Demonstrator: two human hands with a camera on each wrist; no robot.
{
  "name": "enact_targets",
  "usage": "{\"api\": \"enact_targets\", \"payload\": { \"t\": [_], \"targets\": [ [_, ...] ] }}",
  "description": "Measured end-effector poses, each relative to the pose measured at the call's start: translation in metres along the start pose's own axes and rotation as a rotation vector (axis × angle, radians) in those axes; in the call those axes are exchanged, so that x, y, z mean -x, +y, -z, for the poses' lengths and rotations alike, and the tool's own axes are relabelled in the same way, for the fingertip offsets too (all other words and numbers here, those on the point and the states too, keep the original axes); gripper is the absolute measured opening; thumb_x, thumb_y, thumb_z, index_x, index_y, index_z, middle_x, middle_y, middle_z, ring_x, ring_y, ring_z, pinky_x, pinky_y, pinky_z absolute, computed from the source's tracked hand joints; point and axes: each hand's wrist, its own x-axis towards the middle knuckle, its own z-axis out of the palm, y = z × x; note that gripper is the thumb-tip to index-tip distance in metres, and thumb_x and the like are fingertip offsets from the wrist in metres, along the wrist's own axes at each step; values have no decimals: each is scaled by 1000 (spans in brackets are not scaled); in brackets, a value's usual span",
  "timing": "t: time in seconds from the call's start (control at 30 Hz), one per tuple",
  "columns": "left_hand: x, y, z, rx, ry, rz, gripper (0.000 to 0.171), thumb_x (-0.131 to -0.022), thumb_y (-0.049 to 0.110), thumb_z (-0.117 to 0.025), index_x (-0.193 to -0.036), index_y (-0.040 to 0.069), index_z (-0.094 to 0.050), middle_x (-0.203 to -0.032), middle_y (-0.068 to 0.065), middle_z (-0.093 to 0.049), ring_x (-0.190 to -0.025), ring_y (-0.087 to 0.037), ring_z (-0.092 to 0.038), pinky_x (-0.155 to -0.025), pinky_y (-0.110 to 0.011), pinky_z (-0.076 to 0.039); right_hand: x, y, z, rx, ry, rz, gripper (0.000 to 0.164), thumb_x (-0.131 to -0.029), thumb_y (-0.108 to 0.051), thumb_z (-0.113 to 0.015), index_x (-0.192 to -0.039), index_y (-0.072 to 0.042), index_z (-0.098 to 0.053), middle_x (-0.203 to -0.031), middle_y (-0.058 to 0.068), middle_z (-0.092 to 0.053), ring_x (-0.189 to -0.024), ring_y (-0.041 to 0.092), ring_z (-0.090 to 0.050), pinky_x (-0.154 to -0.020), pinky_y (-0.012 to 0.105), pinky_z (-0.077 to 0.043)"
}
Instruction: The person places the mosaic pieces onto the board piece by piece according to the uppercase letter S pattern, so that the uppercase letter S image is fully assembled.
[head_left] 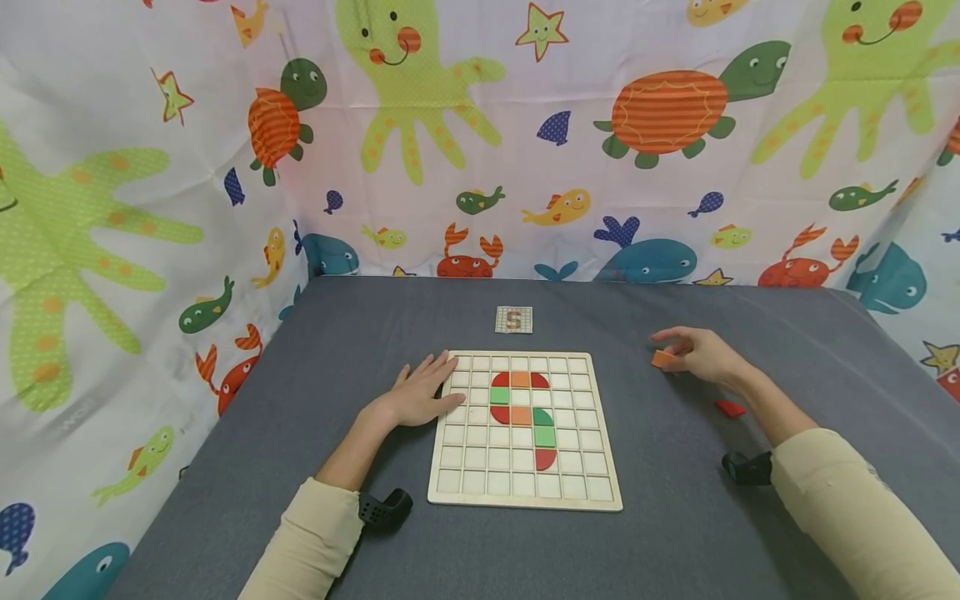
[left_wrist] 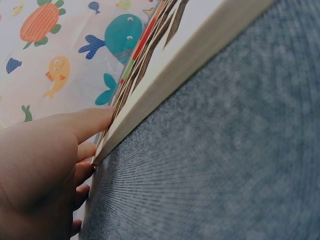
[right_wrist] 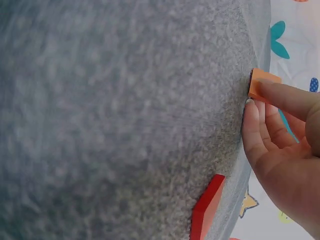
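Observation:
A wooden grid board [head_left: 525,503] lies on the grey table. On it, red quarter-round tiles [head_left: 545,459], orange square tiles [head_left: 521,415], light green squares [head_left: 543,436] and one dark green quarter-round [head_left: 542,417] form a curved S-like shape. My left hand [head_left: 412,400] rests on the board's left edge, fingers extended; its thumb [left_wrist: 95,122] touches the rim in the left wrist view. To the right of the board, my right hand [head_left: 705,355] pinches an orange square tile [right_wrist: 262,84] between thumb and fingers. A loose red tile [head_left: 730,408] lies under the right forearm.
Behind the board lies a small card [head_left: 513,320] printed with a gridded S pattern. A curtain [head_left: 465,233] with sea animals hangs along the table's back and sides. Each wrist carries a black strap device [head_left: 386,510].

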Motion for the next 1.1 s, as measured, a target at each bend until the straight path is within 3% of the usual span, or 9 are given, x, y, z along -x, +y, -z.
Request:
{"api": "enact_targets", "payload": {
  "t": [0.23,0.53,1.1],
  "targets": [
    [0,0,-1,-7,-1,4,71,-99,42,-47,-153,6,-17,-158,-13,-9,-143,-33,-3,-109,-58,1,5,-8,-1,-18,20,3,43,-93,-10,-62,-131,6,-52,-112,19,-59,-97,27,-57,-81,37,-51],
    [0,0,0,-7,-5,5,72,-99,43,-46,-153,7,-17,-158,-13,-9,-143,-33,-3,-109,-58,1,10,-22,-9,-115,-32,5,40,-94,-11,-61,-127,10,-53,-112,19,-63,-97,25,-62,-85,37,-51],
    [1,1,0,-5,-4,10,72,-99,43,-46,-153,7,-17,-158,-12,-9,-143,-33,-3,-109,-58,2,10,-45,-27,-56,-124,43,38,-96,-15,-59,-126,7,-57,-108,14,-67,-94,23,-62,-84,39,-50]
  ]
}}
